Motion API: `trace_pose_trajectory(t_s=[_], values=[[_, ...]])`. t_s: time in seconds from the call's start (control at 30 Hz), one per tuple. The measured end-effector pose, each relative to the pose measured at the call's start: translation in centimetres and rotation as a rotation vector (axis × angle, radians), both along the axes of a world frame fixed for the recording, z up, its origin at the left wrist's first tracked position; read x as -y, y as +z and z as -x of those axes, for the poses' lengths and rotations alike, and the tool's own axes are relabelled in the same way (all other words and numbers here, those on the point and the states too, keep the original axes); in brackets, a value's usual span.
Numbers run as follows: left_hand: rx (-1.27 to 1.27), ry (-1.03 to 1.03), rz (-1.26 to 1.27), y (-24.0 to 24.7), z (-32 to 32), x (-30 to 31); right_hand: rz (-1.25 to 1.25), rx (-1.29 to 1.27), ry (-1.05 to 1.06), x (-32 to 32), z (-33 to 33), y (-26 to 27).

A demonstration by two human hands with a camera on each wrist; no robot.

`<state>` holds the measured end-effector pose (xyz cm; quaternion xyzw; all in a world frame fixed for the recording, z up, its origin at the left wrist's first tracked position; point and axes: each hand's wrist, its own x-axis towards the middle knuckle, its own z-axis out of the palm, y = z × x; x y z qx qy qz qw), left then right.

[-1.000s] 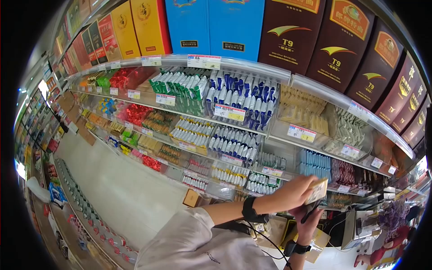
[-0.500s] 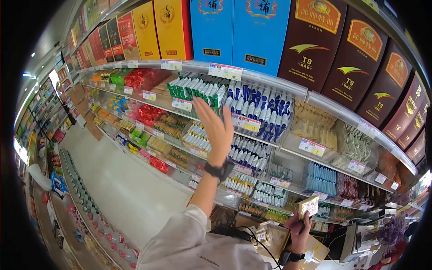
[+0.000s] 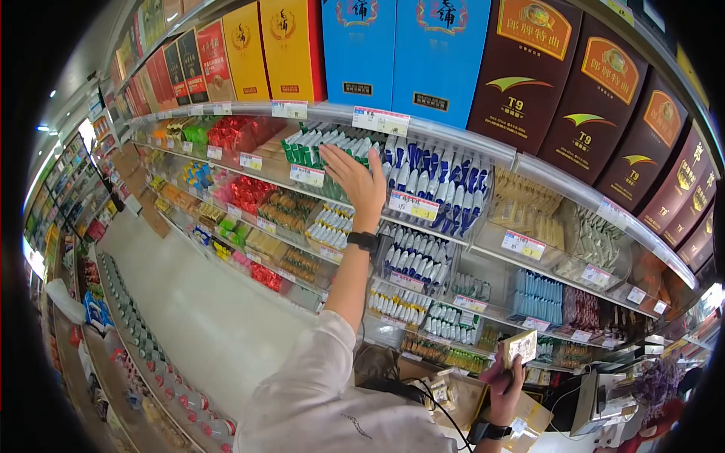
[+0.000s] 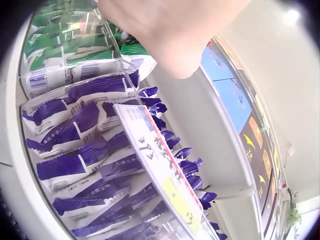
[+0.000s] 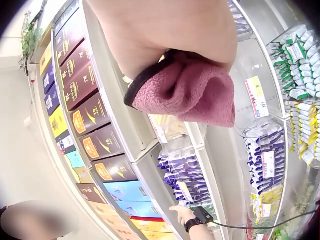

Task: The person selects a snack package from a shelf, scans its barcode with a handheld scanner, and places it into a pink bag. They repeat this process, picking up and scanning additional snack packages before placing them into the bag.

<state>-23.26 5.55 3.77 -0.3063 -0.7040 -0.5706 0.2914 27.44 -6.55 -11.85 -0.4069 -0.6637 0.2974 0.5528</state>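
My left hand point(image 3: 353, 181), fingers extended, is over the front of the bin of green-and-white packets point(image 3: 302, 151); whether it touches them I cannot tell. In the left wrist view the hand point(image 4: 175, 30) shows at the top, beside the green packets point(image 4: 50, 45) and above purple-and-white packets point(image 4: 85, 150). Low on the right, my right hand point(image 3: 507, 394) grips a pink cloth point(image 3: 495, 373) and a small gold-and-white pack point(image 3: 521, 347). The right wrist view shows the cloth point(image 5: 187, 95) hanging below the hand point(image 5: 170, 30); the pack is hidden there.
Price tags point(image 3: 414, 205) line the shelf fronts. Tall blue boxes point(image 3: 438, 60) and dark brown boxes point(image 3: 525, 75) stand on the shelf above. Below are more bins of wrapped packets point(image 3: 415, 253). Bottles point(image 3: 185, 396) stand along the aisle floor point(image 3: 181, 302), and a cable point(image 5: 250, 226) runs from a wrist.
My left hand has left the small pack and moved up and left to the green packets, its fingers now extended. The right hand still holds the pack and cloth.
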Motion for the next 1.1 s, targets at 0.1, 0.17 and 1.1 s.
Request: trace_pose_trajectory(t_s=[0.1, 0.17, 1.1], values=[[-0.035, 0.026, 0.010, -0.4, 0.4, -0.2, 0.429, -0.428, 0.129, -0.7, -0.6, -0.8], [-0.044, 0.042, 0.036, -0.6, 0.4, -0.2, 0.529, -0.474, 0.136, -0.6, -1.4, -1.6], [-0.276, -0.025, 0.261, -4.0, -1.4, 3.1, 0.633, -0.741, 0.284, 0.3, -1.0, -0.3]])
